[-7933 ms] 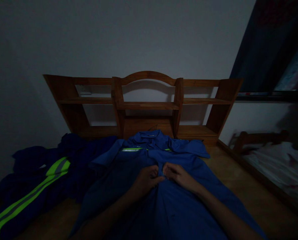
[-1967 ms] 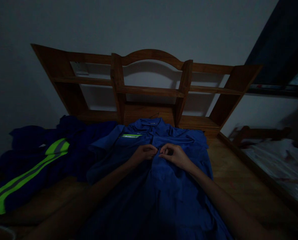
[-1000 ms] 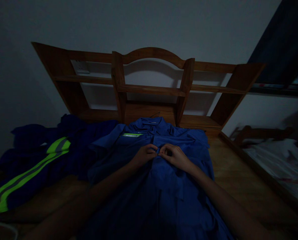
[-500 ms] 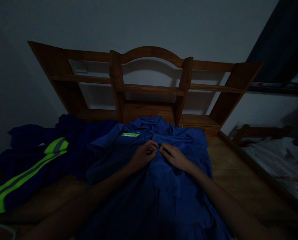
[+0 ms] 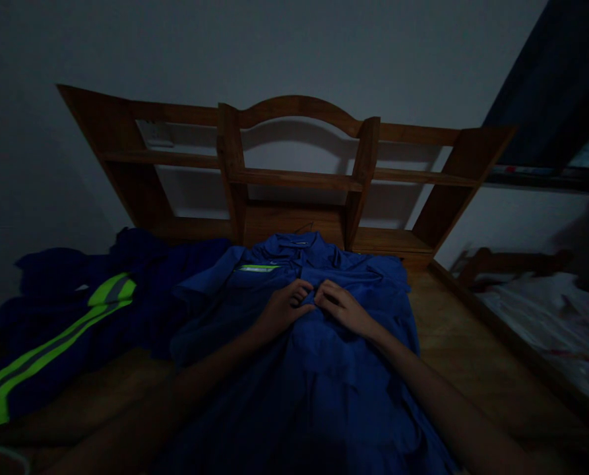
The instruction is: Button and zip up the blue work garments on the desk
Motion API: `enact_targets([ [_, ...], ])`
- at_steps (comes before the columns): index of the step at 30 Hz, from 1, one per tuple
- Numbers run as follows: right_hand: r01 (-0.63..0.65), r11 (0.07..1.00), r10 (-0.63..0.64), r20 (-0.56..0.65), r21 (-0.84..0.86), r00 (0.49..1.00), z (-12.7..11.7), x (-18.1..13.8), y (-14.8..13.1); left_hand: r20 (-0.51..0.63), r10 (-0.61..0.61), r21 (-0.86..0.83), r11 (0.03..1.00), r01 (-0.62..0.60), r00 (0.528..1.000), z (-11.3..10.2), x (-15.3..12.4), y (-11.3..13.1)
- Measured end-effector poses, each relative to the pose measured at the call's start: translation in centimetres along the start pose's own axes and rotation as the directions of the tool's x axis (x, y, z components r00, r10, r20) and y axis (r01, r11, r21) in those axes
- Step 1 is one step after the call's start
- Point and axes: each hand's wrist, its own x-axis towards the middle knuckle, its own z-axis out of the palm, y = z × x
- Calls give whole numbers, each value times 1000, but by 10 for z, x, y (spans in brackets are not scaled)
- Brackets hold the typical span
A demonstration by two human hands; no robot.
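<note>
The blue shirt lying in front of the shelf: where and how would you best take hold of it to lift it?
Probably by its shoulders, either side of the collar, from above and the near side. The blue shirt lies spread out, front up, its collar close to the wooden shelf, leaving little room behind.

Shelf (image 5: 299, 178), wooden, arched centre, against pale wall (image 5: 294, 46). Socket (image 5: 159, 136), white, seen through the shelf's upper left opening. Clothes (image 5: 146, 297), dark blue, yellow-green stripes, heaped far left. Sheeting (image 5: 546, 316), whitish, crumpled, lower right.
</note>
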Motion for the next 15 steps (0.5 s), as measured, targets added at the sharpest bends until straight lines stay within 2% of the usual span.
enact_targets([
  [6, 18, 1000, -18, 20, -12, 1000, 3, 1, 2, -6, 22, 139, 990, -21, 1000, -2, -1, 4],
  [11, 22, 999, -21, 32, -46, 999, 0, 1, -5, -9, 26, 174, 984, -24, 1000, -3, -2, 10],
  [15, 11, 990, -6, 40, -138, 999, -3, -1, -9, -7, 47, 182, 982, -45, 999, -4, -3, 12],
])
